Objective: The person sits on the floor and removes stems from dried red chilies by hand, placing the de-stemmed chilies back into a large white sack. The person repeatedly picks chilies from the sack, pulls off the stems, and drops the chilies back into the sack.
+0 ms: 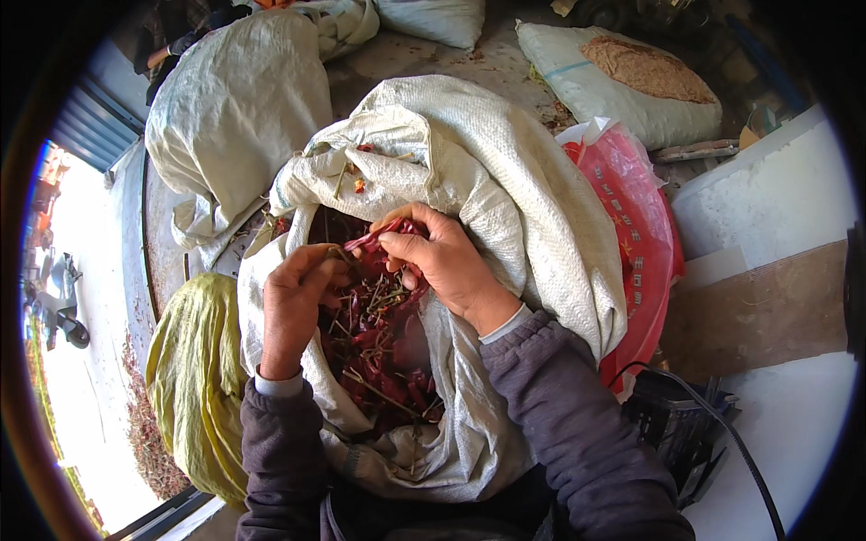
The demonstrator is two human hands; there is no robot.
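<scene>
Both hands are over the mouth of a white woven sack [473, 379] with its rim rolled down. Inside lie dried red chili peppers [399, 345] mixed with loose stems [379, 297]. My right hand [440, 260] grips a dark red dried chili pepper [369, 240] between thumb and fingers. At its stem end, my left hand [298, 291] pinches with thumb and forefinger; its other fingers are curled. More red chili shows under the right fingers. Bits of stem and a small orange-red piece [359, 185] rest on the folded sack cloth above the hands.
A full white sack [237, 115] stands upper left, a yellow-green sack [199, 385] lower left. On the right are a red printed bag [636, 230], a black plastic crate [676, 419] and a black cable [731, 433]. A patched sack [609, 81] lies behind. Another person's arm [162, 55] shows top left.
</scene>
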